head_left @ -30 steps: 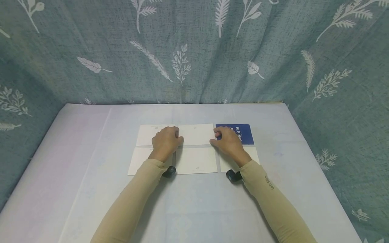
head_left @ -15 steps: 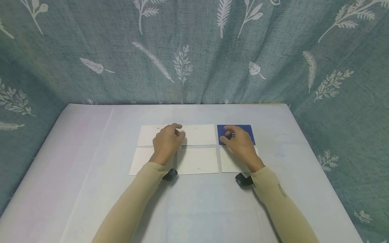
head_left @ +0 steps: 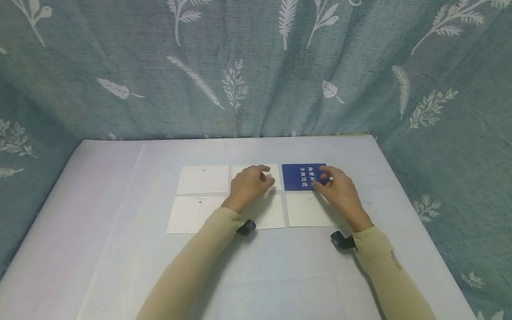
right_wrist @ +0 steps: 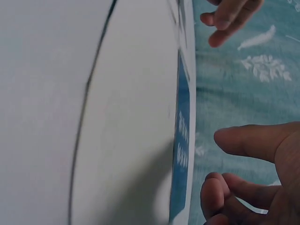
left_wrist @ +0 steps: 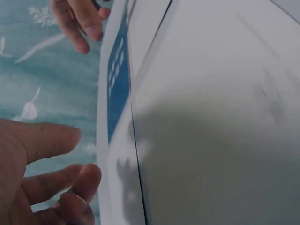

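Cards lie flat in two rows of three. At the back right is a blue card [head_left: 294,178] with white characters; the others are white. My left hand [head_left: 250,186] hovers over the back middle white card [head_left: 277,178] and covers much of it. My right hand [head_left: 340,189] is over the right end of the blue card. In the left wrist view, thumb and fingers of the left hand [left_wrist: 47,173] stand apart, holding nothing. The right hand [right_wrist: 253,173] also holds nothing in the right wrist view, its fingers loosely bent.
Other white cards lie at the back left [head_left: 203,180], front left [head_left: 190,218], front middle [head_left: 274,218] and front right [head_left: 308,213]. A pale cloth covers the table [head_left: 108,213]. A green leaf-patterned curtain [head_left: 160,111] hangs behind and at the sides.
My left hand has moved right, from the back left card to the back middle one. My right hand has moved right along the blue card, uncovering its characters. The cards stay in place.
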Action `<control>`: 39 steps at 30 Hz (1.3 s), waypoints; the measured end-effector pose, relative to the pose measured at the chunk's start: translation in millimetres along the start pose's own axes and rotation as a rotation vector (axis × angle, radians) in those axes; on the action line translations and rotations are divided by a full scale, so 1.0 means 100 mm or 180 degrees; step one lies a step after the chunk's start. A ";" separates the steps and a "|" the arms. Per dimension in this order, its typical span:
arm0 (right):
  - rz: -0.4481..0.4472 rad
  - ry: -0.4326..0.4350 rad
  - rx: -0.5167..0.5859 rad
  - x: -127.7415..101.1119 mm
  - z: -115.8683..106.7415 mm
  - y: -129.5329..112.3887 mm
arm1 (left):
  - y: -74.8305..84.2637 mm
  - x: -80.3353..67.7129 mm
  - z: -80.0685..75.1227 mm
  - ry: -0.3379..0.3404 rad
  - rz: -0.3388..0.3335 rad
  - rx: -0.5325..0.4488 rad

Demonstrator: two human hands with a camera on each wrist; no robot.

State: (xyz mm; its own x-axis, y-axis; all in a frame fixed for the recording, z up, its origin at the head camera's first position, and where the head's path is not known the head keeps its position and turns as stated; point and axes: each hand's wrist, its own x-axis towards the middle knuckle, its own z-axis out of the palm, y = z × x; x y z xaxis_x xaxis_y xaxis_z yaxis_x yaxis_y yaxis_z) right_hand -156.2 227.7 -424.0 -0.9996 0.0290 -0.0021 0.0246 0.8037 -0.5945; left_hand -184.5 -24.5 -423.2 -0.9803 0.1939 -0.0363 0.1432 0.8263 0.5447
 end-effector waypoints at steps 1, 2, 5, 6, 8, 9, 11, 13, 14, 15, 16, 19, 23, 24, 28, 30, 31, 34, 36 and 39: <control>0.0010 -0.0014 -0.0019 0.00 -0.01 0.03 | 0.04 0.02 0.03 -0.0062 0.0011 0.0023; 0.0019 -0.0028 -0.0034 -0.01 -0.03 0.06 | 0.08 0.04 0.06 -0.0125 0.0022 0.0053; 0.0019 -0.0042 -0.0094 -0.01 -0.06 0.12 | 0.18 0.09 0.13 -0.0318 0.0064 0.0111; 0.0027 -0.0049 -0.0111 -0.01 -0.07 0.14 | 0.21 0.10 0.15 -0.0362 0.0078 0.0131; 0.0069 -0.0057 -0.0145 0.00 -0.08 0.17 | 0.25 0.12 0.18 -0.0427 0.0104 0.0165; 0.0103 -0.0064 -0.0157 0.00 -0.09 0.19 | 0.27 0.13 0.20 -0.0452 0.0101 0.0182; 0.0191 -0.0093 -0.0172 0.02 -0.10 0.21 | 0.29 0.14 0.21 -0.0479 0.0088 0.0220; 0.0264 -0.0143 -0.0197 0.04 -0.10 0.23 | 0.30 0.14 0.23 -0.0498 0.0070 0.0260; 0.0292 -0.0186 -0.0207 0.04 -0.10 0.24 | 0.31 0.14 0.23 -0.0506 0.0056 0.0272; 0.0313 -0.0236 -0.0222 0.05 -0.10 0.24 | 0.31 0.14 0.23 -0.0509 0.0042 0.0279; 0.0329 -0.0281 -0.0239 0.06 -0.10 0.25 | 0.32 0.14 0.23 -0.0512 0.0039 0.0281; 0.0357 -0.0409 -0.0284 0.07 -0.11 0.27 | 0.33 0.14 0.23 -0.0508 0.0032 0.0262; 0.0340 -0.0465 -0.0374 0.09 -0.12 0.28 | 0.35 0.14 0.22 -0.0560 -0.0014 0.0161; 0.0312 -0.0469 -0.0413 0.10 -0.12 0.28 | 0.35 0.14 0.23 -0.0587 -0.0035 0.0126; 0.0207 -0.0456 -0.0546 0.12 -0.12 0.26 | 0.37 0.14 0.23 -0.0672 -0.0116 -0.0002; 0.0183 -0.0434 -0.0590 0.13 -0.13 0.24 | 0.39 0.14 0.23 -0.0706 -0.0163 -0.0065; 0.0188 -0.0423 -0.0596 0.13 -0.13 0.23 | 0.40 0.14 0.23 -0.0707 -0.0185 -0.0098; 0.0200 -0.0414 -0.0596 0.15 -0.12 0.21 | 0.42 0.15 0.23 -0.0720 -0.0258 -0.0180; 0.0213 -0.0443 -0.0588 0.16 -0.10 0.20 | 0.43 0.15 0.24 -0.0715 -0.0304 -0.0214; 0.0214 -0.0459 -0.0552 0.17 -0.09 0.19 | 0.43 0.16 0.25 -0.0707 -0.0377 -0.0296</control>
State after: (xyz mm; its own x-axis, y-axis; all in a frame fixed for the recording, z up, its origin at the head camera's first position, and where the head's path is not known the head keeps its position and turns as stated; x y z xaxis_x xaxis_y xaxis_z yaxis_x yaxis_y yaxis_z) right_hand -172.1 249.0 -427.9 -0.9872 0.0108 -0.1593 0.0811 0.8932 -0.4422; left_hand -190.3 27.6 -421.2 -0.9343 0.2185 -0.2816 0.0063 0.8000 0.5999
